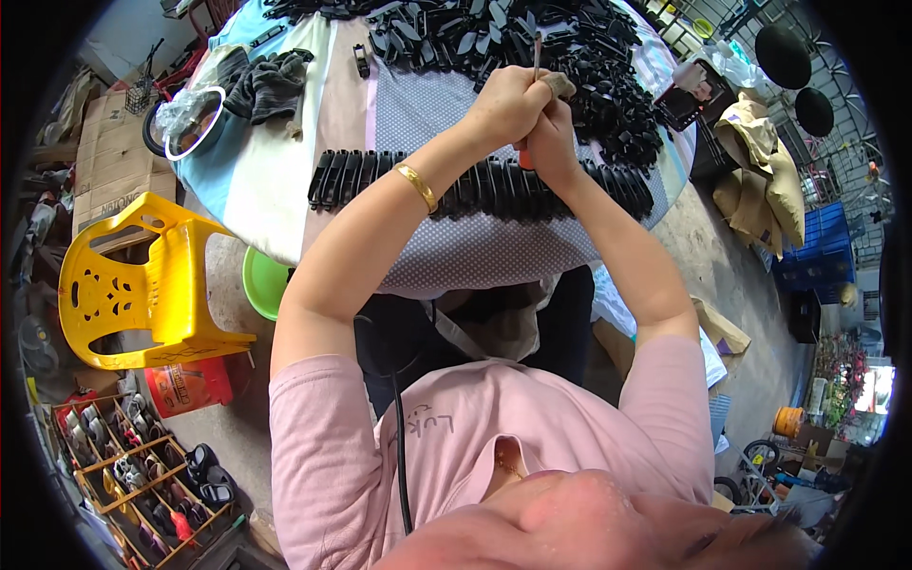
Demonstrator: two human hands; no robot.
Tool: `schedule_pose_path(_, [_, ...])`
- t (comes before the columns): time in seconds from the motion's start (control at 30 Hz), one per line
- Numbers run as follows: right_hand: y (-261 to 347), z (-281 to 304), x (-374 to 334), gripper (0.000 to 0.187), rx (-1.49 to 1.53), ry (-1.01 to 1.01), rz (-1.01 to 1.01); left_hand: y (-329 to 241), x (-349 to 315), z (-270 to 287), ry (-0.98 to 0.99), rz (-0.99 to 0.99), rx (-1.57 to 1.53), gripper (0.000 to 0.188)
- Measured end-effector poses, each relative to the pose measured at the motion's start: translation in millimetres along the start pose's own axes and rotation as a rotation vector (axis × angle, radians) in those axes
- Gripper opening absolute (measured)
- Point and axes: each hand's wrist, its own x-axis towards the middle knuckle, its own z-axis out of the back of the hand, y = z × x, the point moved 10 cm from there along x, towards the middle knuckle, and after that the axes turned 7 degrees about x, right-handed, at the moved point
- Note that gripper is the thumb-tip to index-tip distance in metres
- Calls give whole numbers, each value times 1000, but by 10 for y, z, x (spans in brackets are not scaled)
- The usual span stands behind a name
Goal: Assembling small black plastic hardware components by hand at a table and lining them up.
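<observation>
My left hand [508, 103], at the end of the arm with a gold bangle, is closed and pressed against my right hand [551, 138] above the table. My right hand is wrapped around what looks like a screwdriver; a bit of its orange handle [524, 158] shows below, and a thin shaft [538, 52] sticks up past the fingers. What my left fingers hold is hidden. A small beige scrap [560, 85] shows at the fingertips. Just below my hands runs a packed row of black plastic clips [494, 188]. Beyond them lies a large heap of similar black pieces [598, 66].
A patterned cloth [418, 123] covers the round table. On its left are dark gloves [269, 85] and a white-rimmed bowl [195, 123]. A yellow chair [152, 285] and a green basin [264, 283] stand left. Sacks [765, 190] and a blue crate [822, 252] are at right.
</observation>
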Motion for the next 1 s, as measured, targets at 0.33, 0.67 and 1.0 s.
schedule_pose_path(0.33, [-230, 234, 26, 23, 33, -133, 218, -87, -63, 89, -157, -200, 168, 35])
schedule_pose_path(0.67, [-38, -324, 3, 23, -38, 38, 81, -41, -170, 377, -216, -246, 87, 34])
schedule_pose_path(1.0, [-131, -492, 66, 25, 45, 62, 35, -5, -181, 602, -285, -200, 122, 32])
